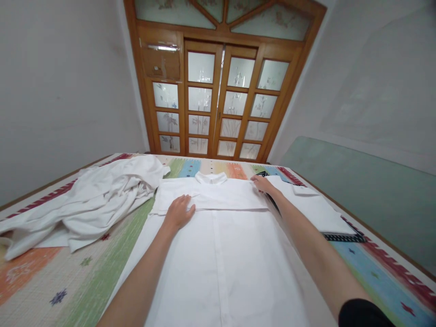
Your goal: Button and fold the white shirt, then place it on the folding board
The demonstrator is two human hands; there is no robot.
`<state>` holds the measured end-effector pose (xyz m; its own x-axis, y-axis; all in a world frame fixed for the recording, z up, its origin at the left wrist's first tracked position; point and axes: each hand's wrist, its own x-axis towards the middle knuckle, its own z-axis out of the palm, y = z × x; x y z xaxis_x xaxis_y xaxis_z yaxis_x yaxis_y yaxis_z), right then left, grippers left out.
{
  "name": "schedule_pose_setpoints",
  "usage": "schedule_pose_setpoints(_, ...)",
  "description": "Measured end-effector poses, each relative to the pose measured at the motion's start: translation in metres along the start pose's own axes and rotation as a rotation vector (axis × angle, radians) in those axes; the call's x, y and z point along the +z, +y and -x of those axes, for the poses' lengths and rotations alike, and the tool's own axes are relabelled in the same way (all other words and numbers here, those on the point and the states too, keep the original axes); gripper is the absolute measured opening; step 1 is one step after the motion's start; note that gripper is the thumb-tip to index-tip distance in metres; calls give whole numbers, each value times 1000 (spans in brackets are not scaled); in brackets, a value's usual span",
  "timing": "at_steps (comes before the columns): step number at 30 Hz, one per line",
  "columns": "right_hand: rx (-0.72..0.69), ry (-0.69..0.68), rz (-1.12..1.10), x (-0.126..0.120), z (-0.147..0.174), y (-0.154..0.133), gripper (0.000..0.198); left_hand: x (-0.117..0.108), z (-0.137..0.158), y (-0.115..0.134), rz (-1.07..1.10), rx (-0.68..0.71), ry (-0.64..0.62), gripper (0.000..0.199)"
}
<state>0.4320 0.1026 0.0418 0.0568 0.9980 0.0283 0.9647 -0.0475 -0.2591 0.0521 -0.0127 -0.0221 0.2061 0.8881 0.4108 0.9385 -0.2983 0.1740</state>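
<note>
A white shirt [190,268] lies spread out in front of me, its collar [211,178] at the far end. A folded band of white cloth, apparently the sleeves, runs across the shirt below the collar. My left hand [179,212] rests on the left part of this band, fingers stretched and thumb apart. At the right end of the band, by the shoulder, my right hand [263,184] has its fingers closed on the shirt's edge. The near end of the shirt runs out of view.
A crumpled heap of white cloth [112,195] lies on the left. Folded white garments [306,209] lie on the right, with black patterned cloth [344,237] under them. Everything rests on a colourful striped bedspread [85,268]. Beyond stand wooden glazed doors [218,102]; a pale green panel [357,177] borders the right side.
</note>
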Motion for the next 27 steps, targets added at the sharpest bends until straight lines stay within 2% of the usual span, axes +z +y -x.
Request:
schedule_pose_setpoints(7, -45, -43, 84, 9, -34, 5, 30, 9, -2, -7, 44, 14, 49, 38)
schedule_pose_setpoints(13, -92, -64, 177, 8, -45, 6, 25, 8, -2, -6, 50, 2, 46, 37)
schedule_pose_setpoints(27, -141, -104, 379, 24, -46, 16, 39, 7, -2, -6, 61, 2, 44, 36)
